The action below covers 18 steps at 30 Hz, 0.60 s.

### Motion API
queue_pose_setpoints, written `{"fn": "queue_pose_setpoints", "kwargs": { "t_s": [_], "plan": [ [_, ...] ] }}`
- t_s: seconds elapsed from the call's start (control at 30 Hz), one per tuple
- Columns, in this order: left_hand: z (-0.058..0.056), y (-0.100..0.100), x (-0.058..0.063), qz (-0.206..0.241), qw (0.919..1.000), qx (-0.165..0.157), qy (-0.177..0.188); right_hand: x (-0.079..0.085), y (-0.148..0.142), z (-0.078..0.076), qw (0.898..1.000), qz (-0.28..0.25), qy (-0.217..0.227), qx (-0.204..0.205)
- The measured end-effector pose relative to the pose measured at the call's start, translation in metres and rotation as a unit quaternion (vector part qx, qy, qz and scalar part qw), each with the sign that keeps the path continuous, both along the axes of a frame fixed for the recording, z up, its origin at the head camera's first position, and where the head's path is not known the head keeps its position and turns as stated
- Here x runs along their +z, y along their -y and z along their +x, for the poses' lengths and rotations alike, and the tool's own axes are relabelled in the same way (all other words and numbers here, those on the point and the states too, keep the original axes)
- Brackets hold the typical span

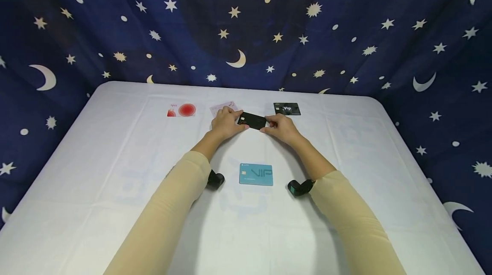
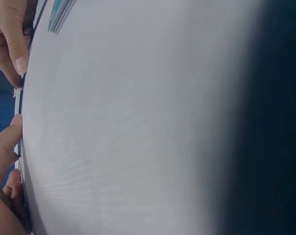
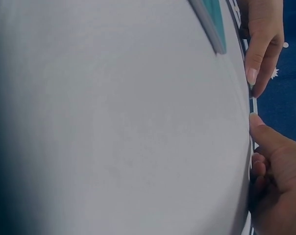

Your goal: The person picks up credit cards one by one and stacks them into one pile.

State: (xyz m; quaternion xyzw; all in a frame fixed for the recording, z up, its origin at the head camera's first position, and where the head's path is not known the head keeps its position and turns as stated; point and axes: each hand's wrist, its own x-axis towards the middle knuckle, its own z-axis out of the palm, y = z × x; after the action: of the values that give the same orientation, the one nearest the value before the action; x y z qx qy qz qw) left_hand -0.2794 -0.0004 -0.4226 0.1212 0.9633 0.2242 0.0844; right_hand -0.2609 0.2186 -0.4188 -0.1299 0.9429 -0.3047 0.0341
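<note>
Both hands hold a black card with "VIP" lettering and a chip, slightly tilted, over the far middle of the table. My left hand pinches its left end between thumb and fingers. The right end is gripped by my right hand. In the wrist views the card shows only edge-on between the left hand and right hand. A pale pink card lies partly hidden behind the left hand. Beyond the right hand lies another black card marked "Vip".
A white and red card lies at the far left of the row. Nearer the front is a blue VIP card, standing as a stack in the left wrist view. A white cloth covers the table, backed by a starry blue curtain.
</note>
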Motion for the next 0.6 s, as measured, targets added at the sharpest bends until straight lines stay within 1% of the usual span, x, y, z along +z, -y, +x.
{"fn": "queue_pose_setpoints", "kwargs": {
  "t_s": [0.1,0.17,0.27,0.37,0.5,0.6],
  "plan": [
    [0.0021,0.0024,-0.0016,0.014,0.9999,0.003,0.001,-0.0015,0.0024,0.001,1.0,-0.011,0.011,-0.011],
    [0.0025,0.0027,-0.0003,0.023,0.9997,0.005,-0.001,-0.0008,0.0024,0.0007,0.999,-0.023,0.018,-0.019],
    [0.0031,0.0036,0.0007,0.031,0.9995,0.006,-0.001,-0.0019,0.0017,-0.0003,0.999,-0.039,0.025,-0.022],
    [0.0036,0.0046,0.0003,0.048,0.9988,0.007,-0.001,-0.0029,0.0001,-0.0006,0.998,-0.058,0.03,-0.021],
    [0.0047,0.0053,-0.004,0.075,0.9971,0.011,-0.006,-0.0027,-0.001,0.0009,0.996,-0.075,0.039,-0.019],
    [0.0059,0.0068,-0.0082,0.092,0.9955,0.012,-0.019,-0.0027,0.0004,0.002,0.996,-0.078,0.042,-0.018]
  ]
}}
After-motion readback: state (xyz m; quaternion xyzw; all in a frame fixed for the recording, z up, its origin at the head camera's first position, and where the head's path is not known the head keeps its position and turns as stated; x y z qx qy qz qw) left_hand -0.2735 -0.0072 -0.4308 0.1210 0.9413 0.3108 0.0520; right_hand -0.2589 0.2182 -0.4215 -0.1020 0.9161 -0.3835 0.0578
